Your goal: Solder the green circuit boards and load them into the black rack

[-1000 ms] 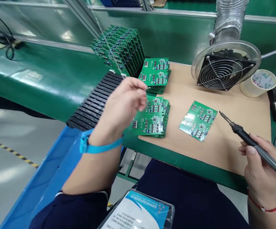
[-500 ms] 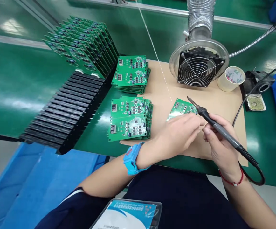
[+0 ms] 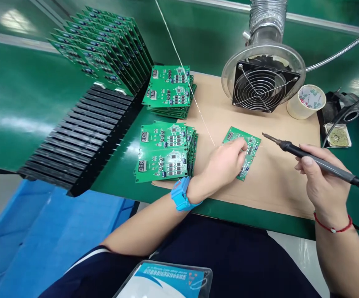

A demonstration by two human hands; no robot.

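Over the green circuit board [image 3: 250, 154], my left hand [image 3: 226, 163] is closed in a pinch, covering part of the board's left side. A thin pale solder wire [image 3: 202, 118] runs down from above into this hand, and a fine end shows to its right. My right hand [image 3: 326, 178] is wrapped around a soldering iron [image 3: 317, 161], off to the right. The iron's tip points left, just beyond the board's upper right corner and apart from it. The board lies flat on brown paper [image 3: 278, 186].
Two stacks of circuit boards, a rear stack [image 3: 168, 89] and a front stack [image 3: 162, 153], stand left of the paper. Further left, a black slotted rack [image 3: 77, 136] holds upright boards [image 3: 105, 49]. Behind are a fume fan [image 3: 258, 89], tape roll [image 3: 306, 101] and iron stand with sponge [image 3: 337, 135].
My right hand has moved right with the soldering iron, away from my left hand. My left hand has shifted slightly left, uncovering more of the board. The view has shifted a little.
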